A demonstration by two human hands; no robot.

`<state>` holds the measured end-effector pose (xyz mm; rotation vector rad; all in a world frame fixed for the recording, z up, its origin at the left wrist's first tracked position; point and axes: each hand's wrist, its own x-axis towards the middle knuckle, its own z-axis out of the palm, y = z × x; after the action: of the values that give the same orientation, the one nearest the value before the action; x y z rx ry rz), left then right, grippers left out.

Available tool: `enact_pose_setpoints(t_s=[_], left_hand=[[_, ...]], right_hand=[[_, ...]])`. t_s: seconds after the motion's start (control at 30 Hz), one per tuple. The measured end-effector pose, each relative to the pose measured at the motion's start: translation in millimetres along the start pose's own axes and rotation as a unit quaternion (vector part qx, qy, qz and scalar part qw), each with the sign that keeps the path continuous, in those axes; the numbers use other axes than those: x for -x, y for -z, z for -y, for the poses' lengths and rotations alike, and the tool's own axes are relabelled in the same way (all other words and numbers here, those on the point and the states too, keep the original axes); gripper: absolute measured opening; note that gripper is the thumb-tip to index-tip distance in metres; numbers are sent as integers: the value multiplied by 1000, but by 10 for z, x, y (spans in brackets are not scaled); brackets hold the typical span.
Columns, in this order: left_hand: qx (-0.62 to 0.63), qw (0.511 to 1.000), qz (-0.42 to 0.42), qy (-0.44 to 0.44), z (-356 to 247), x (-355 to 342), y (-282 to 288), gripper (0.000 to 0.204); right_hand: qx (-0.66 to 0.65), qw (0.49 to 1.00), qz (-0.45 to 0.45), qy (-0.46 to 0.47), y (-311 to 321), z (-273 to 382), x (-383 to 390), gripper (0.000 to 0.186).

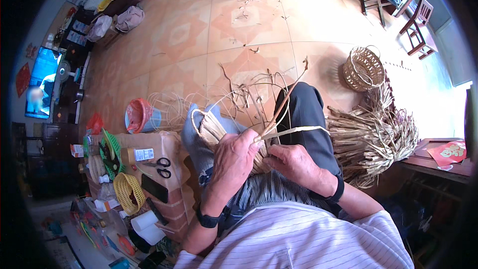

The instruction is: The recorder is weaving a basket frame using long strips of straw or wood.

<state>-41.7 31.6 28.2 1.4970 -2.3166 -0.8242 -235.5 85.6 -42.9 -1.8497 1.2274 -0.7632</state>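
Note:
A partly woven basket (212, 128) of dried plant strands, with a looped rim, lies in my lap between the knees. My left hand (235, 155) is closed over its near part, thumb pressed where a pale flat strip (303, 129) and a long brown stem (290, 98) come out. The strip runs right across my right knee; the stem points up and away. Against the weave, close beside the left thumb, the bent fingers of my right hand (295, 164) pinch the work's edge. What lies under both palms is hidden. Thin loose strands (226, 100) spread beyond the basket.
On my left, a cloth-covered table (172, 199) bears scissors (163, 168), a phone (155, 189), a yellow basket (128, 194) and a green one (111, 152). A blue bin (143, 116) stands beyond. To my right are dried stalk bundles (368, 134) and a round woven basket (364, 69).

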Motion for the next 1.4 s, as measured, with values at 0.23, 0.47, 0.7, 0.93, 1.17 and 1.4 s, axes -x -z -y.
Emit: enact_pose_setpoints(t_s=[0.23, 0.47, 0.7, 0.93, 1.17, 1.4], left_hand=[[83, 990, -101, -46, 94, -24, -76, 17], [59, 988, -127, -59, 98, -271, 35, 12], [61, 994, -91, -7, 203, -775, 191, 21], [38, 998, -53, 24, 319, -1047, 187, 23], [37, 998, -47, 21, 272, -1025, 223, 23], [30, 998, -42, 29, 160, -794, 215, 25]], right_hand=[[117, 991, 29, 48, -33, -31, 116, 13], [205, 973, 97, 34, 47, 47, 172, 13], [235, 971, -3, 35, 24, 38, 88, 18], [246, 961, -108, 72, 104, 149, 195, 23], [-145, 969, -8, -202, 82, 107, 404, 14], [-229, 941, 65, -241, 185, 228, 440, 20]])
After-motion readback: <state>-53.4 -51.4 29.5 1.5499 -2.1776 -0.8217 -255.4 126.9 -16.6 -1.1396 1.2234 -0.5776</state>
